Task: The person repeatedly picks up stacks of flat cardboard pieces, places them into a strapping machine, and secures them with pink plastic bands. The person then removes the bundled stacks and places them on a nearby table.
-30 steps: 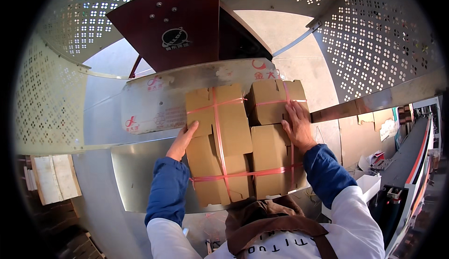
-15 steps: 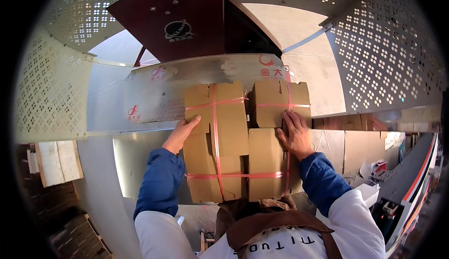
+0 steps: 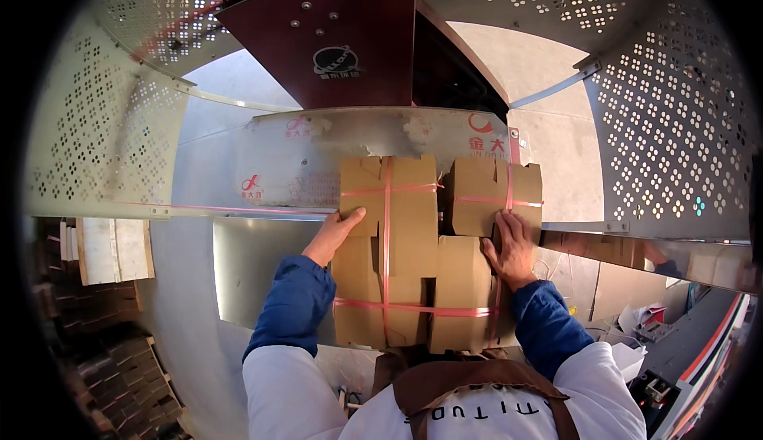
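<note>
A bundle of flat cardboard pieces point(image 3: 409, 249) lies in front of me, stacked in two columns and crossed by pink straps point(image 3: 386, 241). My left hand point(image 3: 338, 235) grips its left edge, thumb on top and the other fingers hidden under or behind the side. On the right column my right hand point(image 3: 515, 251) lies with fingers stretched over the cardboard, near the upright strap. From the left, a thin pink strap point(image 3: 238, 209) runs along the table edge to the bundle.
Beyond the bundle stands a dark red machine housing point(image 3: 342, 42) behind a metal worktop point(image 3: 278, 154). Perforated metal guards point(image 3: 668, 114) curve around both sides. Stacked cardboard point(image 3: 131, 384) sits at lower left. A black device point(image 3: 656, 392) is at lower right.
The whole view has shifted, so the bundle and machine appear farther right and lower. A pink strap now shows along the left table edge. Both hands keep their places on the cardboard.
</note>
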The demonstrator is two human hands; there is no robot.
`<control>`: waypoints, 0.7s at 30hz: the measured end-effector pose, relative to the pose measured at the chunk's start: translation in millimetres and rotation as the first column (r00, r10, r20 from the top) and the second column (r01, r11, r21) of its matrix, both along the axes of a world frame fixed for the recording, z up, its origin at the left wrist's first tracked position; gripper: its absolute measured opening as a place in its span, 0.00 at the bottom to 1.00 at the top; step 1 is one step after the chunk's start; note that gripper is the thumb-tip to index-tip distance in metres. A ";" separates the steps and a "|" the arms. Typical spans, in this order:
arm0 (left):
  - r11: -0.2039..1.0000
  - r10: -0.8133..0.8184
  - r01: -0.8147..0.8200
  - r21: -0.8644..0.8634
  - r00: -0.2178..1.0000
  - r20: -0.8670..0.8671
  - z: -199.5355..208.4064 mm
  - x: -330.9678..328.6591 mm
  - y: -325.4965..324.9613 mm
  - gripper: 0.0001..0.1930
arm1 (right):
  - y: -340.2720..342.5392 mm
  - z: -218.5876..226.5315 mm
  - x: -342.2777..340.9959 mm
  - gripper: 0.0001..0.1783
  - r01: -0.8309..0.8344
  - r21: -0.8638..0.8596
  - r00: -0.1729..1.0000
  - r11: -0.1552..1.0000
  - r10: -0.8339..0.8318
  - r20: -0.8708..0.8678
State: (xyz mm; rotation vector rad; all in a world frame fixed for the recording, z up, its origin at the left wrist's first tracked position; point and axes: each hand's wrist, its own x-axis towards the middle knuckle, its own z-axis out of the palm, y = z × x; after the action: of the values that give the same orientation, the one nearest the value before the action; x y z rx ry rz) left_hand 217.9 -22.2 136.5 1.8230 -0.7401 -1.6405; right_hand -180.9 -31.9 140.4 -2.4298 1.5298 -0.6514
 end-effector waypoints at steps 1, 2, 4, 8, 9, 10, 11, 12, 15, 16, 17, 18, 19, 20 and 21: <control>1.000 -0.002 0.002 0.004 1.000 -0.004 -1.0 3.0 0.5 0.33 | -0.4 -0.7 0.8 0.33 -0.003 0.004 1.000 1.000 0.003 0.006; 1.000 -0.002 0.002 0.008 1.000 -0.015 0.7 1.0 -0.3 0.33 | -1.0 -1.1 -1.3 0.33 -0.007 0.009 1.000 1.000 0.007 0.004; 1.000 0.001 -0.001 0.020 1.000 -0.007 4.8 -3.2 0.3 0.33 | 1.2 -1.8 -1.8 0.33 -0.003 0.018 1.000 1.000 0.003 -0.004; 0.999 0.023 -0.022 -0.023 0.999 0.044 7.7 -9.4 0.3 0.32 | 0.3 -1.8 -4.0 0.34 -0.011 0.005 1.000 1.000 0.011 0.000; 0.999 0.023 -0.021 -0.045 0.998 0.050 3.4 -6.9 1.8 0.31 | 1.5 -2.2 -3.1 0.34 -0.012 0.012 1.000 1.000 0.013 -0.004; 0.999 0.031 -0.030 -0.027 0.998 0.047 0.0 -2.2 2.8 0.31 | 0.2 -3.0 -1.7 0.34 -0.017 0.007 1.000 1.000 0.017 0.002; 0.999 0.035 -0.035 -0.001 0.999 0.036 7.0 -4.5 2.5 0.31 | 0.3 -3.5 -1.6 0.34 -0.018 0.011 1.000 1.000 0.018 0.000; 0.999 0.037 -0.038 0.025 0.999 0.025 9.4 -6.6 1.3 0.31 | 0.8 -3.9 -2.7 0.33 -0.018 0.015 1.000 1.000 0.018 -0.002; 1.000 0.021 -0.022 0.021 0.998 0.061 5.2 -7.6 -0.9 0.30 | 2.9 -3.8 -3.9 0.33 -0.024 0.024 1.000 0.999 0.023 0.011; 1.000 0.019 -0.019 0.007 0.997 0.073 1.7 -6.5 0.7 0.30 | 2.8 -3.1 -3.1 0.33 -0.025 0.022 1.000 0.999 0.025 0.017; 1.000 0.014 -0.013 -0.006 0.996 0.083 -2.0 -6.1 1.3 0.30 | 3.0 -2.4 -2.6 0.33 -0.026 0.022 0.999 0.999 0.025 0.022; 1.000 0.008 -0.007 -0.019 0.996 0.093 -5.2 -5.2 2.2 0.30 | 3.1 -1.7 -2.0 0.33 -0.026 0.021 0.999 0.999 0.026 0.027; 1.000 0.012 -0.011 -0.022 0.996 0.083 -8.1 -3.5 3.9 0.29 | 3.6 -1.8 -1.5 0.33 -0.026 0.020 0.999 0.999 0.026 0.032; 1.000 0.017 -0.015 -0.028 0.997 0.071 -7.5 -3.5 3.6 0.29 | 3.1 -1.7 -1.9 0.33 -0.025 0.016 0.999 1.000 0.024 0.030; 0.999 0.022 -0.020 -0.033 0.998 0.059 -6.8 -3.7 3.3 0.29 | 2.9 -1.8 -2.3 0.33 -0.024 0.012 0.999 1.000 0.023 0.027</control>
State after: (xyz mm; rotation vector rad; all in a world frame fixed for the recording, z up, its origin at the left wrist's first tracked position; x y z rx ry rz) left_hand 214.2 -19.0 129.6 1.8576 -0.7662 -1.5577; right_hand -183.2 -29.0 138.5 -2.4160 1.4884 -0.6657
